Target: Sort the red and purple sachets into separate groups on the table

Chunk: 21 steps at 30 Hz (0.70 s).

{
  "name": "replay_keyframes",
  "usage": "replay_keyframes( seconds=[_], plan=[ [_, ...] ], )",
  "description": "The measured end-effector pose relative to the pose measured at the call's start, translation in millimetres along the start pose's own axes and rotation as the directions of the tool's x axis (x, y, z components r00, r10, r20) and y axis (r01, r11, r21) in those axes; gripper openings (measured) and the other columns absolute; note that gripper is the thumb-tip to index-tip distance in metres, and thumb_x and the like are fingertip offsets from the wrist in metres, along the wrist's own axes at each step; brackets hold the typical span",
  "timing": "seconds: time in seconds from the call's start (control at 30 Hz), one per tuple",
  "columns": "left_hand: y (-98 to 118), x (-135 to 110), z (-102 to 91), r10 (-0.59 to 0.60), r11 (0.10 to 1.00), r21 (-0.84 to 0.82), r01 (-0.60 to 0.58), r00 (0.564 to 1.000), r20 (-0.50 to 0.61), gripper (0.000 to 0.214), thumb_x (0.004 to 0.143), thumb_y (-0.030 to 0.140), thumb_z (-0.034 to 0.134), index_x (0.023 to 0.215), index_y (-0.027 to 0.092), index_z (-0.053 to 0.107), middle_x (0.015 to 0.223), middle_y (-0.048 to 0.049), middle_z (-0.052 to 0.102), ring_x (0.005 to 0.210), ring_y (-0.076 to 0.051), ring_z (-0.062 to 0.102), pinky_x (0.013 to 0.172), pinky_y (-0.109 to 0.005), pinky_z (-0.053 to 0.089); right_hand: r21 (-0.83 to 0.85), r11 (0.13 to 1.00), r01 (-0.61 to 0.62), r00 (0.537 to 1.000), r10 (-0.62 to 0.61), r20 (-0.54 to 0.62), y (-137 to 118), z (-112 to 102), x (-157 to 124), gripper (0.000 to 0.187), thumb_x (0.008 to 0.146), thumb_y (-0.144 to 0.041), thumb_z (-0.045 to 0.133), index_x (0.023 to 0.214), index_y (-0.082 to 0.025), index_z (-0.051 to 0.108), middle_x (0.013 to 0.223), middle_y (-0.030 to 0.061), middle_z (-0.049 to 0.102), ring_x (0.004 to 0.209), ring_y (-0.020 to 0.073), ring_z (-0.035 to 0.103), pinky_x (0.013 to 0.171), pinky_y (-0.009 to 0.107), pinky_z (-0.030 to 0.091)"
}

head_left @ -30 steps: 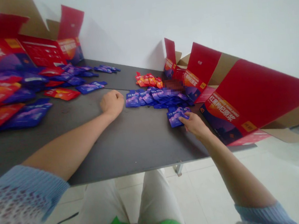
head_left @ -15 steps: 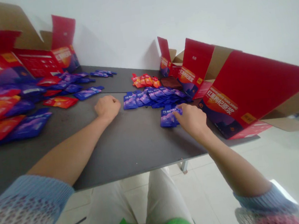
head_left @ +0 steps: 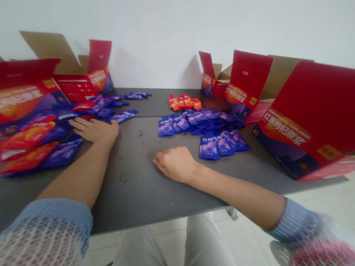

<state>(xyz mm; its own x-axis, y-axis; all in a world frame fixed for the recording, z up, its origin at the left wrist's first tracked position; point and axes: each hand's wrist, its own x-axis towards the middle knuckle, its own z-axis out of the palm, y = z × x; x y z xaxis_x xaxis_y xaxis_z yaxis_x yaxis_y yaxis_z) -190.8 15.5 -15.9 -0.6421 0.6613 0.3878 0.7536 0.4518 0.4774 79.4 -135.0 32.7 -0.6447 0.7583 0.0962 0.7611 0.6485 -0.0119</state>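
While looking down via head cam: sees right hand (head_left: 176, 164) resting on grey surface (head_left: 139, 191), curled into loose fist, nothing visible in it, near small fan of purple pouches (head_left: 221, 144) but not touching. Finds left hand (head_left: 95, 130) palm down, fingers spread wide, tips at edge of red & purple pouch pile (head_left: 37, 142) by left box (head_left: 14, 100). Shows longer purple row (head_left: 192, 121) behind fan, orange pouches (head_left: 184, 102) further back, open red box (head_left: 308, 124) at right.

Purple sachets (head_left: 219, 144); orange-red packets (head_left: 184, 102); grey table (head_left: 144, 182) (red, purple-banded boxes (head_left: 307, 112))
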Motion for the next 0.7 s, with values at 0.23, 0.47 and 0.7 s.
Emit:
replay_keyframes(
  seconds=[0.23, 0.47, 0.7],
  plan=[
    [5.3, -8.4, 2.5, 0.308, 0.95, 0.035, -0.311, 0.949, 0.074, 0.065, 0.084, 0.054, 0.063, 0.124, 0.004, 0.064, 0.16, -0.0171, 0.027, 0.147, -0.049, 0.003, 0.114, -0.067, -0.007, 0.122, 0.992, 0.046, 0.998, -0.042, -0.039, -0.2, 24.5, 13.0, 0.031, 0.103, -0.034, 0.034, 0.115, -0.026, 0.062, 0.099, 0.0044, 0.077, 0.084, 0.0221, 0.071, 0.068, 0.028, 0.043],
    [19.1, 0.0, 9.5, 0.431, 0.9, -0.012, -0.435, 0.886, 0.172, 0.06, 0.084, 0.049, 0.061, 0.138, 0.022, 0.059, 0.16, -0.0108, 0.036, 0.153, -0.039, -0.007, 0.115, -0.065, -0.005, 0.134, 0.991, 0.023, 0.999, -0.017, -0.046, 1.2, 22.8, 12.6, 0.032, 0.102, -0.034, 0.035, 0.116, -0.026, 0.062, 0.099, 0.0052, 0.076, 0.086, 0.0227, 0.071, 0.069, 0.028, 0.043],
    [19.3, 26.0, 12.6, 0.532, 0.838, -0.14, -0.527, 0.733, 0.423, 0.053, 0.087, 0.04, 0.057, 0.14, 0.038, 0.058, 0.15, -0.0047, 0.052, 0.141, -0.045, 0.032, 0.11, -0.071, 0.006, 0.124, 0.992, 0.019, 0.998, -0.012, -0.055, 0.9, 23.2, 12.2, 0.032, 0.102, -0.034, 0.034, 0.117, -0.027, 0.061, 0.098, 0.004, 0.077, 0.085, 0.023, 0.072, 0.067, 0.028, 0.044]
  ],
)
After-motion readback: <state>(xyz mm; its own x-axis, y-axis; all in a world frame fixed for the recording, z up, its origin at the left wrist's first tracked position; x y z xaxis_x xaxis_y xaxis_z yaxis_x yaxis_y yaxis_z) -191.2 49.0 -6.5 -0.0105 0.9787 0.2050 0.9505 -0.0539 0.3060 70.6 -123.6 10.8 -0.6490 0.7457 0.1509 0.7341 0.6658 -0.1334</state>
